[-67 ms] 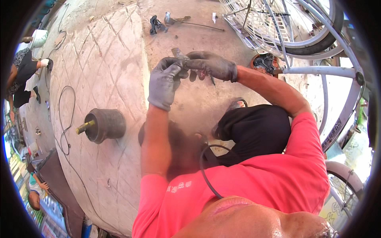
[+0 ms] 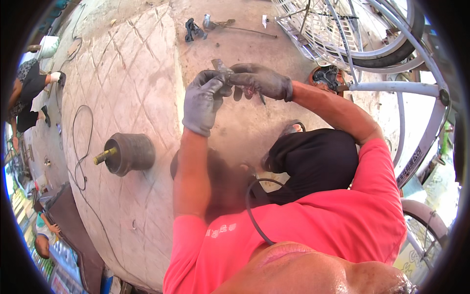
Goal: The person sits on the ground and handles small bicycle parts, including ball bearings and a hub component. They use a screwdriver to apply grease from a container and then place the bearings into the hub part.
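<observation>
Both my hands wear grey work gloves and meet in front of me, fingers closed. Between them is a small grey metal-looking piece [image 2: 219, 64]; its upper end sticks out past the fingers, and the rest is hidden. My left hand [image 2: 200, 105] pinches it between thumb and fingers. From the other side, my right hand [image 2: 264, 81] closes on the same piece, its glove stained reddish at the fingers. A thin dark item [image 2: 262, 99] pokes out beneath the right hand; I cannot make out what it is.
Left of me stands a dark cylindrical container [image 2: 134, 154] with a yellowish handle [image 2: 104, 156] poking out. A cable [image 2: 82, 171] snakes over the floor. Beyond my hands lie a black part [image 2: 194, 30] and a long thin rod [image 2: 249, 32]. A bicycle [image 2: 396, 87] and brown bowl [image 2: 313, 77] are right.
</observation>
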